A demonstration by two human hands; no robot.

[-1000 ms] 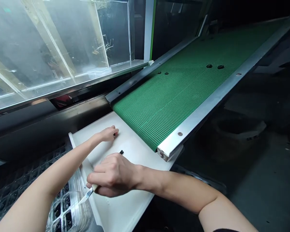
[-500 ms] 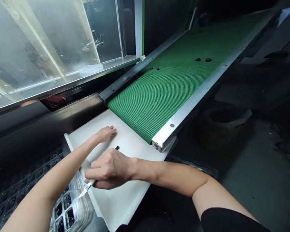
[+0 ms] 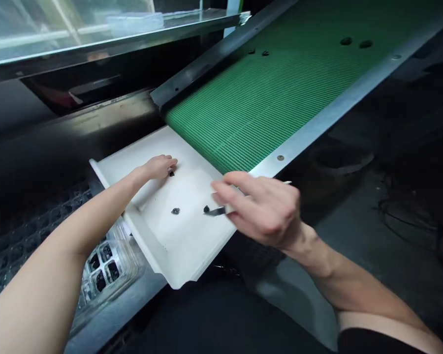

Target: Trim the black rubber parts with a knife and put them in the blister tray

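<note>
My right hand (image 3: pixel 268 209) is closed around a craft knife (image 3: pixel 218 211), whose blade points left over the edge of a white tray (image 3: pixel 158 253). Close to the blade's tip is a small black part (image 3: pixel 206 209). Another small black round part (image 3: pixel 174 211) lies on the tray floor between my hands. My left hand (image 3: pixel 161 167) reaches over the far side of the tray, fingers curled together. A third black piece (image 3: pixel 172 173) shows at its fingertips; they partly hide the grip.
A green conveyor belt (image 3: pixel 243 113) with metal side rails slopes to the tray, carrying several dark pieces (image 3: pixel 365 44). Clear compartment trays (image 3: pixel 107 268) filled with black parts are stacked at lower left. A glazed metal-framed enclosure (image 3: pixel 96 46) stands behind.
My right hand has swung right with the knife, away from the left forearm, uncovering black parts in the tray. The view has tilted downward. My left hand stays over the tray.
</note>
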